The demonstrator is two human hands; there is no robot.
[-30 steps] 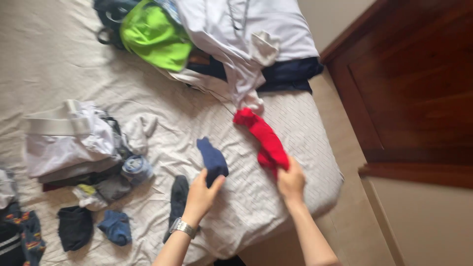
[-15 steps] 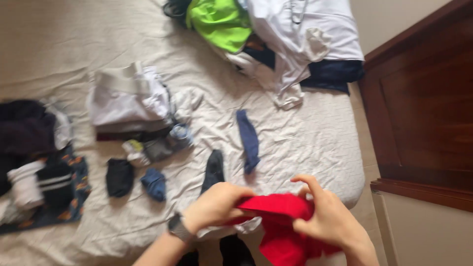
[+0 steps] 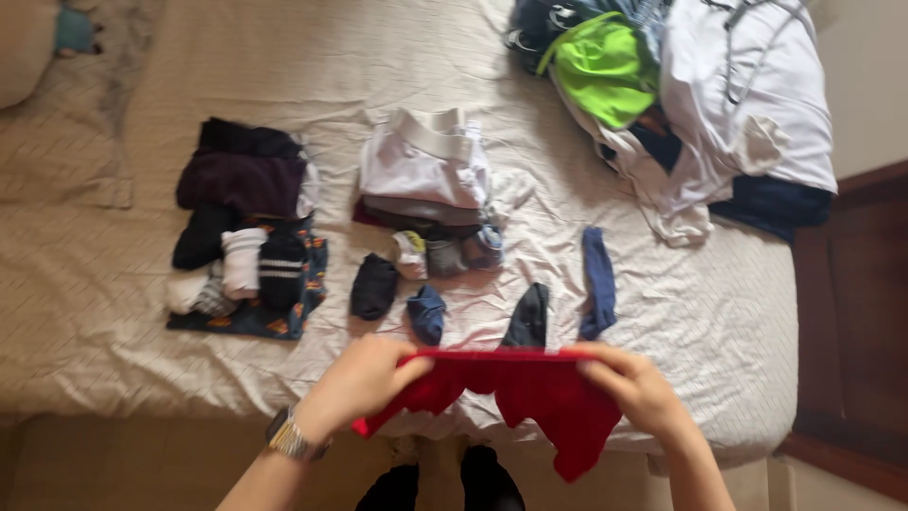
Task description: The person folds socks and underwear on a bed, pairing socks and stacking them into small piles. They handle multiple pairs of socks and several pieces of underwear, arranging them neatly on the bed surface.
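Hands now stretching red garment (image 3: 530, 397) taut above bed edge (image 3: 142, 378): left hand (image 3: 364, 378), right hand (image 3: 634, 383) both pinching its top hem, no longer bunching it.

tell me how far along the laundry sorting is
Done: two folded stacks and rolled socks sit on the bed. In hand: both hands, left and right, stretch a red garment. Left: loose socks and the unfolded heap.
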